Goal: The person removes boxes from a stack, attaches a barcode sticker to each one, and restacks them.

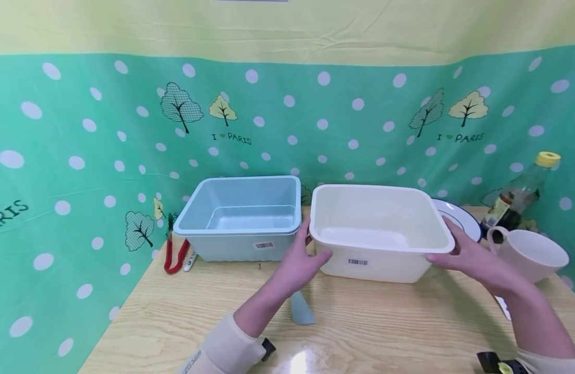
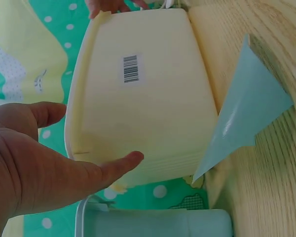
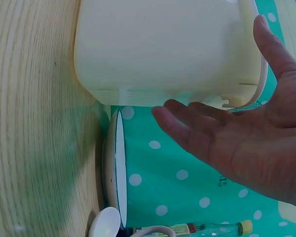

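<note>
A white plastic bin (image 1: 376, 265) with a barcode label stands on the wooden table, and both hands are at its short ends. My left hand (image 1: 299, 262) is by its left end, thumb in front and fingers along the side; in the left wrist view the thumb and a finger look fairly straight. At the right end, my right hand (image 1: 470, 257) has its thumb near the front corner. The right wrist view shows that hand's fingers (image 3: 187, 131) extended beside the bin wall. Left of the white bin stands a light blue bin (image 1: 231, 246).
A flat blue blade-like piece (image 1: 302, 310) lies near my left forearm. Red-handled pliers or shears (image 1: 175, 259) and a white marker-like stick (image 1: 190, 261) lie at left. At right are a blue-rimmed plate (image 1: 460, 218), a white mug (image 1: 531, 254) and a yellow-capped bottle (image 1: 521, 192).
</note>
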A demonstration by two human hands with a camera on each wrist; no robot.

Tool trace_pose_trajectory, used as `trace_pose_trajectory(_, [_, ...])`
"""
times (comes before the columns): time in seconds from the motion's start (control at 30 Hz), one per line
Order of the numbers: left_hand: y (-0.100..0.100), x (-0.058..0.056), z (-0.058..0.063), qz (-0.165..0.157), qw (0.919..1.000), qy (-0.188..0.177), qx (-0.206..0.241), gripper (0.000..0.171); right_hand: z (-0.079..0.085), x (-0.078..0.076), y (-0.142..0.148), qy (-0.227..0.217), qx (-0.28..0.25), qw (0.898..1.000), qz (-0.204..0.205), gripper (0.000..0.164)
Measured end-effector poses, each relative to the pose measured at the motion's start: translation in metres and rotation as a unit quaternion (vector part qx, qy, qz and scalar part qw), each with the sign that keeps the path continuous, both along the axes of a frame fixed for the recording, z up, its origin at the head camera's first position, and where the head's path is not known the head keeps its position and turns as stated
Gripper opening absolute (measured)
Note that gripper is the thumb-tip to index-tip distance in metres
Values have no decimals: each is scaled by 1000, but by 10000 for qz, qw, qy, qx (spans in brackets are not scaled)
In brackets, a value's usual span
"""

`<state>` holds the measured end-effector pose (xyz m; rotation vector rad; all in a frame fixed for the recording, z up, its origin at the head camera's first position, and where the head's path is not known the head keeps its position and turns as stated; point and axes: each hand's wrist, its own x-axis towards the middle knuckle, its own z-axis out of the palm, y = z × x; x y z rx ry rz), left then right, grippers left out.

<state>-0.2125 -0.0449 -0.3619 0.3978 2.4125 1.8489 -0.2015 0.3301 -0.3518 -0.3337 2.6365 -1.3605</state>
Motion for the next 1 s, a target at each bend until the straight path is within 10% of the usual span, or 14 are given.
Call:
trace_pose_trajectory(0.6, [8, 2, -15, 22, 9983, 256, 518, 87, -2, 0, 7, -43, -190, 9998, 51, 98])
trace_pose_trajectory(1.0, [8, 5, -1, 83, 9955, 185, 930, 85, 6, 4, 9, 138, -1125, 9936, 1, 89])
